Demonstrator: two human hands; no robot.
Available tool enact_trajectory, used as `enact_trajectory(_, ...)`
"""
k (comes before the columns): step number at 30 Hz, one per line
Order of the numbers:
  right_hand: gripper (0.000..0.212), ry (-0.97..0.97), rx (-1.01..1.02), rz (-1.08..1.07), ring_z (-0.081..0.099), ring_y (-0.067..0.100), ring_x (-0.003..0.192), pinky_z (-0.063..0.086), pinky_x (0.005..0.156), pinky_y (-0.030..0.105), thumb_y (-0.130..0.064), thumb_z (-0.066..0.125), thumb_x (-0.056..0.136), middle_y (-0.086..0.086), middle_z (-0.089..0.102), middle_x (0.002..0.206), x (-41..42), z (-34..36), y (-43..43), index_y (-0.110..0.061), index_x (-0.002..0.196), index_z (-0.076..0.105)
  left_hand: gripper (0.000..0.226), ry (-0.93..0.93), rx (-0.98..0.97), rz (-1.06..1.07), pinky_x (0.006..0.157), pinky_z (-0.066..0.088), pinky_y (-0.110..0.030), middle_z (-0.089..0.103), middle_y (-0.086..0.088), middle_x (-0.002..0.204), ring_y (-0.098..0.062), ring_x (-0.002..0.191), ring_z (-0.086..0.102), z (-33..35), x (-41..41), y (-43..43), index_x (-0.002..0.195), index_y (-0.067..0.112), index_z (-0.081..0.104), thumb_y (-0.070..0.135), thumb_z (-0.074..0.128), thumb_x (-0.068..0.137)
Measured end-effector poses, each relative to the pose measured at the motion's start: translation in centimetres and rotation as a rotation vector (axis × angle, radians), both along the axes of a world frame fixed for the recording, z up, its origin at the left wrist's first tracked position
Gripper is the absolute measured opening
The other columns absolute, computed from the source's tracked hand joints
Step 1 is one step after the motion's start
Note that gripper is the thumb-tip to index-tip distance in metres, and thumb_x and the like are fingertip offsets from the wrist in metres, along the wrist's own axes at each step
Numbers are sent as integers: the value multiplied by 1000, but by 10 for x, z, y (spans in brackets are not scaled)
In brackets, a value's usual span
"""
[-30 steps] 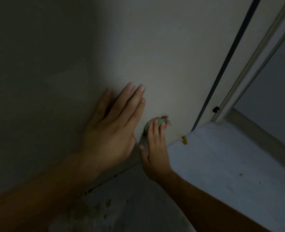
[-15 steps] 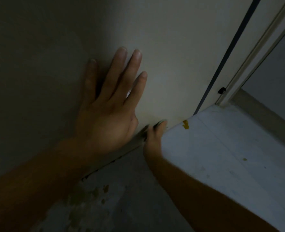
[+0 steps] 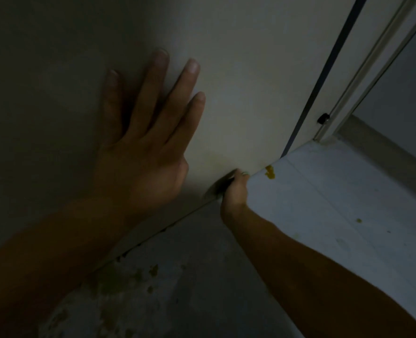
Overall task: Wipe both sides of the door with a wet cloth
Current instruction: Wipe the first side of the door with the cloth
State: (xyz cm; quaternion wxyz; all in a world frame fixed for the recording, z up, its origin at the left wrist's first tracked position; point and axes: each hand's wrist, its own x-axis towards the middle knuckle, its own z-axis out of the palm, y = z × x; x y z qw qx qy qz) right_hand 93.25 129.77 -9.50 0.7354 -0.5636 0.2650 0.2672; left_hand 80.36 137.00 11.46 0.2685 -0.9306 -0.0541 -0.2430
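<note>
Yellow stain [image 3: 270, 172] on floor [image 3: 348, 215] beside door [image 3: 251, 93]

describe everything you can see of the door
The door is a pale cream, smooth flat panel, standing upright, its left part in shadow; only the lower portion shows. A dark strip runs along its right edge. The left hand lies flat on it, fingers straight. The right hand grips a cloth, only a green sliver visible, at its bottom edge just above the floor.
</note>
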Motion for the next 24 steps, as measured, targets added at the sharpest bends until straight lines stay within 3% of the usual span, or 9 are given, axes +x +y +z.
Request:
enact_trajectory(3,67,-166,45,220,29,35,151,25,125,47,-26,46,108,12,23,168,-50,36,10,-25,163,8,71,-33,-25,-32,123,-2,-63,19,-14,170,-40,157,10,4,-3,-1,152,6,42,5,50,82)
enact_trajectory(6,86,-921,16,303,-10,22,159,-3,129,42,-30,48,94,-9,-14,170,-87,82,19,-38,158,-8,56,-82,-100,-67,127,4,-56,27,-16,167,-35,157,17,13,-15,-1,150,7,47,11,29,97)
enact_trajectory(8,87,-1339,-197,377,-18,28,157,-11,127,41,-27,43,93,-5,-17,170,-86,92,17,-24,163,-8,56,-100,-117,-60,127,6,-54,28,-17,167,-34,157,16,20,-30,5,150,8,48,19,23,101)
enact_trajectory(11,78,-1659,-874,896,-15,44,154,-4,126,57,-41,30,100,18,-7,170,-87,80,-3,-10,162,-4,63,-103,-95,-37,127,6,-53,26,-16,167,-33,158,14,37,-52,15,149,8,49,7,42,87)
enact_trajectory(13,78,-1738,-1019,1193,-15,49,153,1,125,61,-45,23,99,18,-9,170,-83,71,-21,-11,162,-9,73,-95,-122,-24,127,6,-52,23,-14,168,-30,159,11,50,-62,16,149,10,48,8,54,76)
enact_trajectory(14,78,-1759,-942,1135,-10,50,154,3,126,60,-43,27,99,16,-5,171,-78,81,-22,-13,162,-8,74,-94,-150,-24,127,5,-51,22,-12,168,-28,159,8,56,-67,16,149,11,46,11,54,75)
enact_trajectory(16,81,-1872,-664,793,1,48,155,1,128,54,-35,41,97,12,4,172,-63,123,-10,-15,164,-1,72,-115,-200,-31,128,3,-50,24,-11,168,-27,159,7,69,-75,17,148,13,45,15,51,76)
enact_trajectory(18,80,-2001,-532,605,-3,43,157,-3,128,51,-30,44,97,7,0,173,-48,171,6,-16,164,5,70,-155,-237,-1,128,2,-50,24,-11,167,-27,159,8,79,-87,20,148,12,45,13,50,78)
enact_trajectory(24,81,-2558,-753,926,-6,28,159,-1,128,48,-35,47,93,0,9,170,-30,252,-19,-18,163,10,73,-323,-358,125,128,0,-52,12,-11,171,-29,160,0,93,-123,19,152,14,38,13,56,81)
